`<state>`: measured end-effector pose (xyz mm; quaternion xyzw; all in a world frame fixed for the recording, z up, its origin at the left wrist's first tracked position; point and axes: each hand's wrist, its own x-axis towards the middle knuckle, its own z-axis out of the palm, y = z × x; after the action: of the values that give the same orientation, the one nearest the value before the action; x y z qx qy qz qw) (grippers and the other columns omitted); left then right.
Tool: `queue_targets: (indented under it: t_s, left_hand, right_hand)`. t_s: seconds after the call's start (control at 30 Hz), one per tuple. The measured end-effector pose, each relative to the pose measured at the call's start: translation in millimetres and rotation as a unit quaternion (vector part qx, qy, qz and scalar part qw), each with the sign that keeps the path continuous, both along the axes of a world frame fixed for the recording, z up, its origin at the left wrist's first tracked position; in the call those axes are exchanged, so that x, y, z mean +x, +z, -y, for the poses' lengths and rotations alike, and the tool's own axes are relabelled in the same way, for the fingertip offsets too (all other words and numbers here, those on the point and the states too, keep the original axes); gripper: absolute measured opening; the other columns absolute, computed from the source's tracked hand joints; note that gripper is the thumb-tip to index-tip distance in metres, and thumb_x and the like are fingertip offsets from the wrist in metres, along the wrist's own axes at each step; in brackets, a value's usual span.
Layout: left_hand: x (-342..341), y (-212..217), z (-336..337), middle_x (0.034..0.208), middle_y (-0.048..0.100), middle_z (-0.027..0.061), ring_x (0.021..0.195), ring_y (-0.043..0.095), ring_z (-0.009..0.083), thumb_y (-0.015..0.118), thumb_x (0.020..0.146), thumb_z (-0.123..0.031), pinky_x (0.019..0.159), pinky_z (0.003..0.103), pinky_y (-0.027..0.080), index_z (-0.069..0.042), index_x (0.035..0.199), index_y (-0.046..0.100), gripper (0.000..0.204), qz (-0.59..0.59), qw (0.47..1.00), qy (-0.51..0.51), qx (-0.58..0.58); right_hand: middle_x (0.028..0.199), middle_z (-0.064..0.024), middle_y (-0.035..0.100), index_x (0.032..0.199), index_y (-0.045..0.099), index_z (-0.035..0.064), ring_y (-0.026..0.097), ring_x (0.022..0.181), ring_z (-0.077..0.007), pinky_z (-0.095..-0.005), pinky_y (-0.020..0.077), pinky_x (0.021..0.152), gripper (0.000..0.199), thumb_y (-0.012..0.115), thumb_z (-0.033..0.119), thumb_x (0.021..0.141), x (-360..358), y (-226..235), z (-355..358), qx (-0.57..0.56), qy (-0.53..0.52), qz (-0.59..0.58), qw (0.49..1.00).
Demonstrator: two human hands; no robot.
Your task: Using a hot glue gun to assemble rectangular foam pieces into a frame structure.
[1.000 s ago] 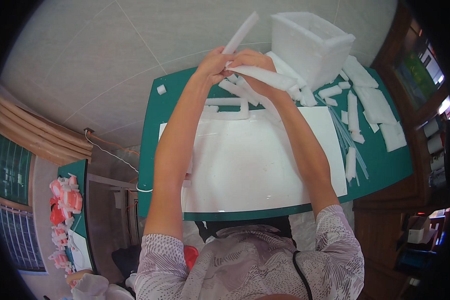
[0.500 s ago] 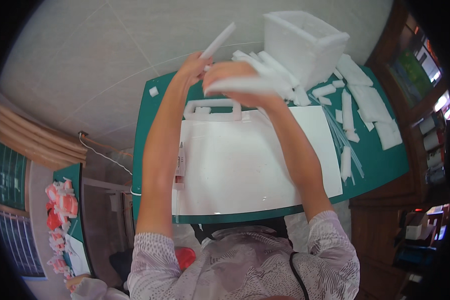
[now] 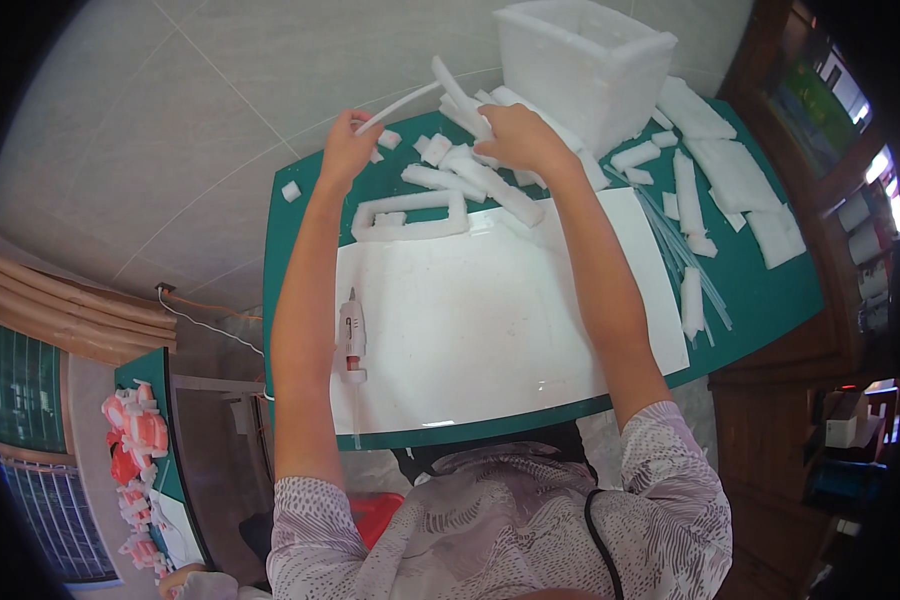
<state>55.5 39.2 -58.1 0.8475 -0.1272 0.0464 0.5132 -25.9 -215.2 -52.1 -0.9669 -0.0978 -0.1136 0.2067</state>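
My left hand (image 3: 346, 152), at the far left of the table, is closed on one end of a thin, curved white foam strip (image 3: 400, 105). To its right, my right hand (image 3: 522, 138) grips the lower end of a thicker white foam strip (image 3: 456, 92), which leans up and left. The upper ends of both strips come close together; whether they touch I cannot tell. Below the hands, a rectangular white foam frame (image 3: 410, 230) lies at the far edge of a white board (image 3: 490, 320), with a small foam block (image 3: 390, 219) inside it.
Loose foam pieces (image 3: 485, 182) are heaped beneath my right hand. A white foam box (image 3: 582, 70) stands behind them. Foam slabs (image 3: 735, 175) and translucent sticks (image 3: 685, 240) lie on the green table (image 3: 760, 310) at right. A white glue gun (image 3: 352, 335) rests beside my left forearm.
My hands have moved apart, the right one away to the right. A foam piece that was blurred in motion by my right hand is no longer there; several pieces now show on the table.
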Motion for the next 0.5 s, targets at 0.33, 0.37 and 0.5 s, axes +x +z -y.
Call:
queue_targets:
  t_s: [0.33,0.37,0.5]
  left_hand:
    - [6.3,11.1,-17.3,0.085,0.057,0.0057,0.071,0.058,0.0135,0.060,0.089,-0.010,0.060,0.027,0.046,-0.003,0.114,0.051,0.027,-0.010,0.960,0.065,-0.271]
    - [7.5,10.4,-19.0,0.085,0.057,0.0057,0.071,0.058,0.0135,0.060,0.089,-0.010,0.060,0.027,0.046,-0.003,0.114,0.051,0.027,-0.009,0.960,0.064,-0.272]
    - [5.8,7.1,-20.3,0.084,0.056,0.0055,0.071,0.057,0.0142,0.059,0.089,-0.008,0.059,0.028,0.045,-0.003,0.119,0.047,0.032,-0.039,0.925,0.090,-0.368]
  right_hand:
    - [0.100,-0.0193,0.069,0.099,0.071,0.0016,0.068,0.092,-0.0330,-0.0397,0.0550,0.080,0.026,0.072,0.018,0.079,-16.2,14.1,-6.7,-0.052,-0.065,-0.067,0.994]
    - [0.098,-0.0186,0.069,0.098,0.068,0.0027,0.067,0.092,-0.0330,-0.0407,0.0540,0.080,0.026,0.071,0.021,0.080,-15.4,12.2,-5.3,-0.062,-0.064,-0.067,0.994]
    - [0.098,-0.0174,0.069,0.097,0.065,0.0039,0.066,0.092,-0.0330,-0.0420,0.0532,0.079,0.027,0.071,0.025,0.082,-11.4,4.7,-3.3,-0.095,-0.059,-0.070,0.991]
